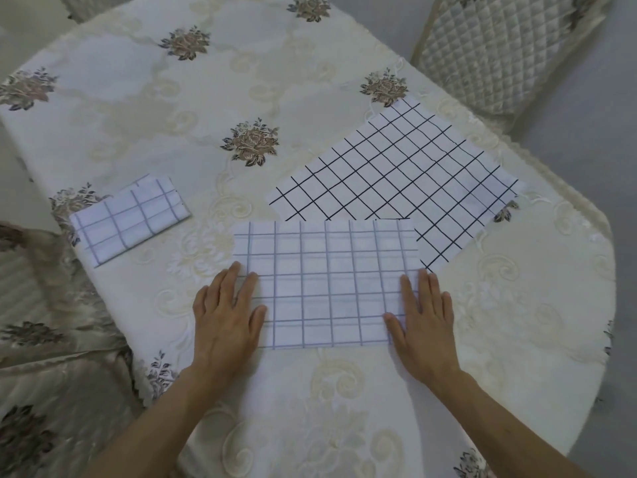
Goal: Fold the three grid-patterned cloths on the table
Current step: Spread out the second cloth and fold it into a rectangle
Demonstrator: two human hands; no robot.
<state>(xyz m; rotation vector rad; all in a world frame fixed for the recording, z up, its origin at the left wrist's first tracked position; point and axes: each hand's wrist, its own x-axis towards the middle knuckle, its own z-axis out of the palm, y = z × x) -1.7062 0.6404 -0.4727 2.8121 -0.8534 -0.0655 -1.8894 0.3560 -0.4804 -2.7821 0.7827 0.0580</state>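
Blue-grid cloth (327, 284), table (310, 81) centre, apparently second of three, mid-fold: left hand (227, 315) and right hand (422, 313) lie flat, fingers straight, on its ends; next likely pinching one end to fold across.

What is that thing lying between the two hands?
In the head view, the blue-grid cloth lies flat between the left hand and right hand, both resting on its ends.

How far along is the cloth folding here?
Done: the small folded cloth lies at the left. In hand: the left hand and right hand press flat on the blue-grid cloth, larger than the first. Left: the black-grid cloth lies spread open, partly under it.
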